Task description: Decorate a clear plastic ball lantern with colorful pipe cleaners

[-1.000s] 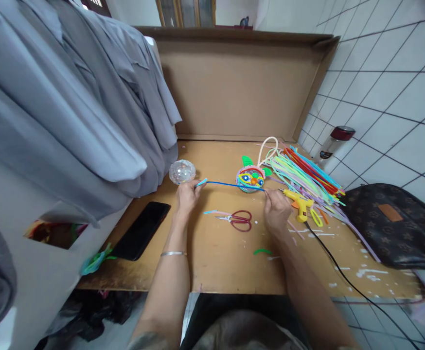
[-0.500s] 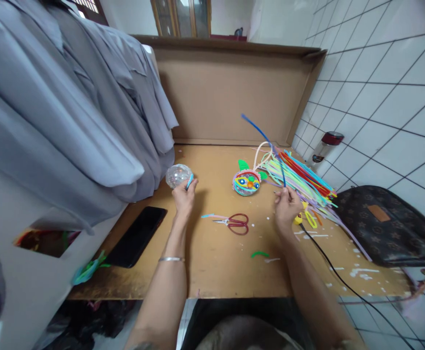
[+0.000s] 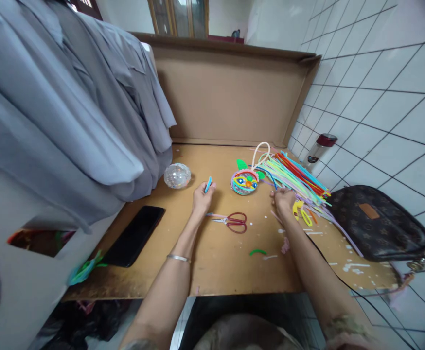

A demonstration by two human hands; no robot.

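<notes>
My left hand point(image 3: 203, 197) is closed on a short light-blue pipe cleaner piece point(image 3: 208, 184), raised above the table. To its left a clear faceted ball point(image 3: 177, 175) rests on the tabletop. My right hand point(image 3: 284, 200) is closed at the near end of a dark blue pipe cleaner point(image 3: 271, 176), which runs back behind the decorated ball. That ball point(image 3: 244, 183) has a colourful face, green ears and a pale loop; it sits between and beyond my hands. Red-handled scissors point(image 3: 236, 222) lie between my forearms.
A pile of coloured pipe cleaners point(image 3: 300, 177) lies at the back right, near a brown patterned bag point(image 3: 382, 221) and a red-capped bottle point(image 3: 322, 146). A black phone point(image 3: 134, 236) is at left, under hanging grey shirts point(image 3: 99, 107). A cardboard panel point(image 3: 230, 92) stands behind.
My left hand has left the clear ball on the table and moved right with the light-blue piece. The dark blue pipe cleaner, upright in my right hand before, has been lowered towards the table.
</notes>
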